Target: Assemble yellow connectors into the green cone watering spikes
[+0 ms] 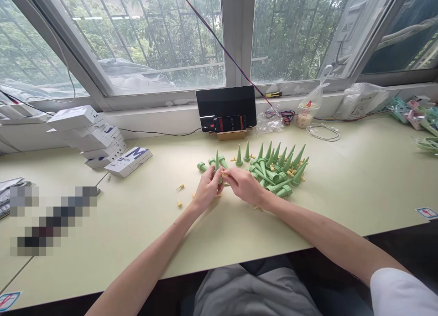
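Note:
My left hand [207, 186] is closed around a green plastic spike [216, 162], its pointed tip upward. Just beside it, my right hand [247, 184] pinches a small yellow plastic piece [224, 173] against the spike's side; whether the piece sits in the spike I cannot tell. Behind my left hand lie a few green spikes [201, 166]. To the right of my hands spreads a heap of green spikes [273, 175], several of them upright with yellow pieces at their bases. Loose yellow pieces [179, 204] lie left of my left hand.
White boxes [102, 138] are stacked at the left, with one box [132, 162] lying in front. A tablet [226, 106] and a phone [230, 123] lean near the window. At the back right are a bagged cup [307, 113], a white cable [323, 132] and plastic-wrapped items [362, 99].

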Available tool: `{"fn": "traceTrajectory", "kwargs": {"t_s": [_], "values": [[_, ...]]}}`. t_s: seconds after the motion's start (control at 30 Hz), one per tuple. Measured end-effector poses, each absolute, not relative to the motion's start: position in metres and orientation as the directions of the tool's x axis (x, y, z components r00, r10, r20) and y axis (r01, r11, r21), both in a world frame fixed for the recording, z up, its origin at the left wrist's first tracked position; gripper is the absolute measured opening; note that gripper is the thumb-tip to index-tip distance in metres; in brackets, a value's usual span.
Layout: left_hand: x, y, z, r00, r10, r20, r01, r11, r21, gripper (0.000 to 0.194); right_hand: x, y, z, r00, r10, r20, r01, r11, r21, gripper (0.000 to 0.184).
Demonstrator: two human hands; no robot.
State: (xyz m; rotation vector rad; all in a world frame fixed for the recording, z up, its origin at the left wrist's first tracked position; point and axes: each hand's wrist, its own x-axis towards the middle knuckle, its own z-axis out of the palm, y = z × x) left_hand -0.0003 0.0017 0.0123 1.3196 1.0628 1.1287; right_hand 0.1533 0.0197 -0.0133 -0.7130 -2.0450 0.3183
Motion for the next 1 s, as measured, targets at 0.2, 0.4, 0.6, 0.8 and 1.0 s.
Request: {"fn": "traceTrajectory", "kwargs": {"t_s": [0.2,0.4,0.6,0.8,1.0], "values": [[-0.001,0.002,0.0107,0.166,0.984,0.059,0.015,-0.063,0.998,0.035,0.1539,0.02,-0.0134,-0.415,0.606,0.678,0.365,0.794,-0.486,0.019],[-0.0002,0.0015,0.0115,0.17,0.983,0.072,0.018,-0.077,0.997,0.038,0.1539,0.0212,-0.0146,-0.415,0.615,0.671,0.384,0.787,-0.484,0.019],[-0.001,0.0022,0.0092,0.185,0.977,0.105,0.027,-0.112,0.993,0.035,0.1545,0.022,-0.0147,-0.413,0.628,0.659,0.387,0.777,-0.497,0.021],[-0.002,0.0031,0.0046,0.193,0.973,0.13,0.048,-0.142,0.989,0.032,0.1551,0.0221,-0.0142,-0.392,0.632,0.668,0.387,0.772,-0.504,0.023],[-0.0018,0.0027,0.0025,0.18,0.972,0.148,0.039,-0.158,0.987,0.032,0.1557,0.0217,-0.015,-0.387,0.651,0.653,0.408,0.756,-0.512,0.029]]}}
